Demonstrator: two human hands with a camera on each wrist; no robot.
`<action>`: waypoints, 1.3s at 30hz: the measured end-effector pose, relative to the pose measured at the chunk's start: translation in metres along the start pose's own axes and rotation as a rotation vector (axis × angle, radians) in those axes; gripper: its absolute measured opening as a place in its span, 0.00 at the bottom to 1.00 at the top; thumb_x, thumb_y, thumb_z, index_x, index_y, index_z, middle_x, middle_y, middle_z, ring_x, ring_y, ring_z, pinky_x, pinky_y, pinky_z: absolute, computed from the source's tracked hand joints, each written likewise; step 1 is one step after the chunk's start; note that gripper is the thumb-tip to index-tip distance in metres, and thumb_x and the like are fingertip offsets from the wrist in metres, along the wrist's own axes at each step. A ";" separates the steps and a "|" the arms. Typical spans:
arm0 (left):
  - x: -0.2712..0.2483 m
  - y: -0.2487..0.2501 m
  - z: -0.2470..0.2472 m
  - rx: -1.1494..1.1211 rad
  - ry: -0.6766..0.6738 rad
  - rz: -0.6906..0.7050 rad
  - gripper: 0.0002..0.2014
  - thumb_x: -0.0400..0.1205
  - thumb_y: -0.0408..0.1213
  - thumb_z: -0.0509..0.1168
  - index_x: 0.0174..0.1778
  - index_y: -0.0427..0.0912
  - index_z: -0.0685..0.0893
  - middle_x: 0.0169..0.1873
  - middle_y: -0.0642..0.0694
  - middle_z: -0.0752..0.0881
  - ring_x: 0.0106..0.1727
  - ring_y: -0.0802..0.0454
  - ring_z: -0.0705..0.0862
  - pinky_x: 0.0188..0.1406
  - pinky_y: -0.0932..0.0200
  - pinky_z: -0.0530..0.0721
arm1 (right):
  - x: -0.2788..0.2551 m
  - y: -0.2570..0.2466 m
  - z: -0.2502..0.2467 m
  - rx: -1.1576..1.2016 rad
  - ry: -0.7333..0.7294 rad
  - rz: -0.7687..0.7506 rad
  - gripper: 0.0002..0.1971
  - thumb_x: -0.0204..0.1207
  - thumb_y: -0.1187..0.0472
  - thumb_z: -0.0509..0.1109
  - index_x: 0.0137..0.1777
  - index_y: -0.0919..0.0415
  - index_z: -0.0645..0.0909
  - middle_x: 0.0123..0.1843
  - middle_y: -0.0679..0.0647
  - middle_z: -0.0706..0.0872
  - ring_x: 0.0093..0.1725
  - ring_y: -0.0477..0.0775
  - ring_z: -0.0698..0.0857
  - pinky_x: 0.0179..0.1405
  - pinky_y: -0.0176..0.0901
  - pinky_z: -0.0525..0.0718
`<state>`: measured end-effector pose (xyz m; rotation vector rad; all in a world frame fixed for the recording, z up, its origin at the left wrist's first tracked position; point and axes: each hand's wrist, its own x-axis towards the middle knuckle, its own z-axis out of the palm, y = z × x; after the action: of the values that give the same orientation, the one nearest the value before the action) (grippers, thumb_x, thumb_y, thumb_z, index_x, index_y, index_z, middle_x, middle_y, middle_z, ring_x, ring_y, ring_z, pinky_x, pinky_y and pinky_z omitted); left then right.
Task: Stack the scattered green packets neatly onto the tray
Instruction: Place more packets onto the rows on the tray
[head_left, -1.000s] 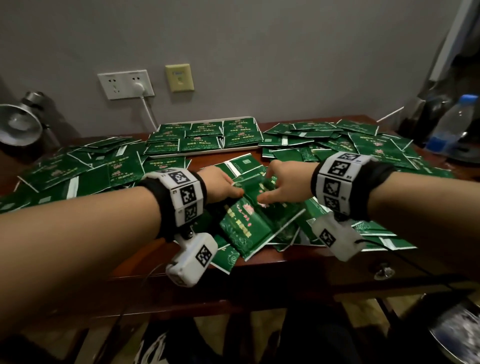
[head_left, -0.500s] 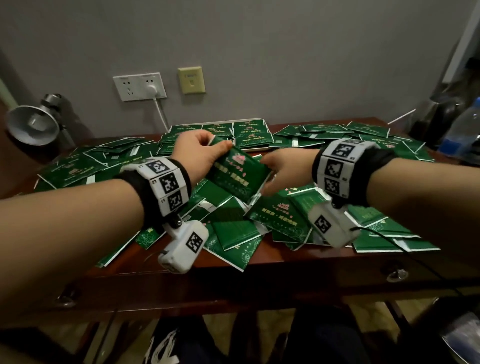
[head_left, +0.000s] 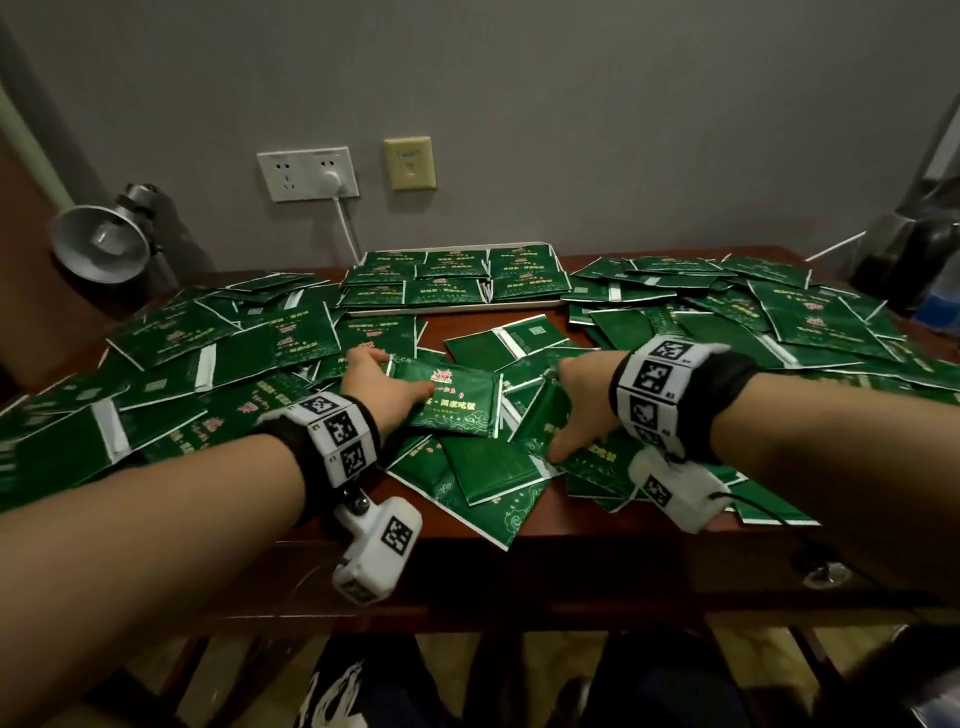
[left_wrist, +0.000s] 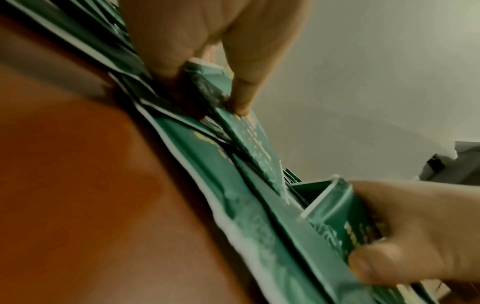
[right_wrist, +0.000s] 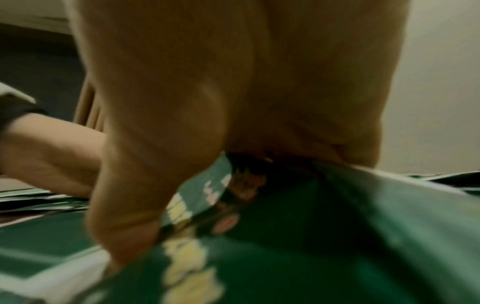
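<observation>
Since half a second ago, both hands are down from their raised position and are working low in the pile. The brown table (head_left: 597, 525) is carrying scattered green packets (head_left: 218, 358) across its whole width, and the white tray (head_left: 457, 310) by the wall is holding neat rows of them. The left hand (head_left: 382, 382) is gripping one packet (head_left: 457, 400) with thumb on top. The right hand (head_left: 584, 402) is pinching another packet (head_left: 545, 415), tilted on edge.
</observation>
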<state>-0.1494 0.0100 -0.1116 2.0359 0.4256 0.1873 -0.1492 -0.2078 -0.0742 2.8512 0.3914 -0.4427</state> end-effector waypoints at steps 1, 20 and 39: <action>0.001 0.000 0.000 -0.010 -0.019 -0.016 0.35 0.73 0.35 0.79 0.70 0.45 0.66 0.61 0.43 0.78 0.57 0.44 0.83 0.60 0.49 0.84 | 0.000 -0.004 -0.002 0.001 0.036 -0.018 0.34 0.62 0.33 0.77 0.58 0.60 0.81 0.50 0.54 0.88 0.50 0.55 0.88 0.44 0.46 0.88; -0.005 0.020 0.003 1.015 -0.518 0.469 0.50 0.69 0.63 0.74 0.82 0.45 0.62 0.73 0.41 0.69 0.74 0.43 0.67 0.73 0.49 0.70 | 0.009 -0.014 -0.020 0.147 0.018 0.028 0.60 0.57 0.33 0.80 0.79 0.64 0.53 0.66 0.57 0.80 0.62 0.59 0.82 0.61 0.54 0.84; 0.049 0.058 -0.026 1.063 -0.350 0.575 0.42 0.67 0.61 0.74 0.74 0.48 0.68 0.61 0.46 0.74 0.61 0.45 0.78 0.61 0.42 0.81 | 0.041 0.000 -0.052 0.216 0.326 -0.072 0.37 0.61 0.54 0.82 0.64 0.56 0.63 0.57 0.54 0.72 0.55 0.55 0.75 0.54 0.47 0.81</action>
<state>-0.0992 0.0249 -0.0509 3.1235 -0.4034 -0.0869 -0.0985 -0.1849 -0.0395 3.1346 0.5350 -0.0283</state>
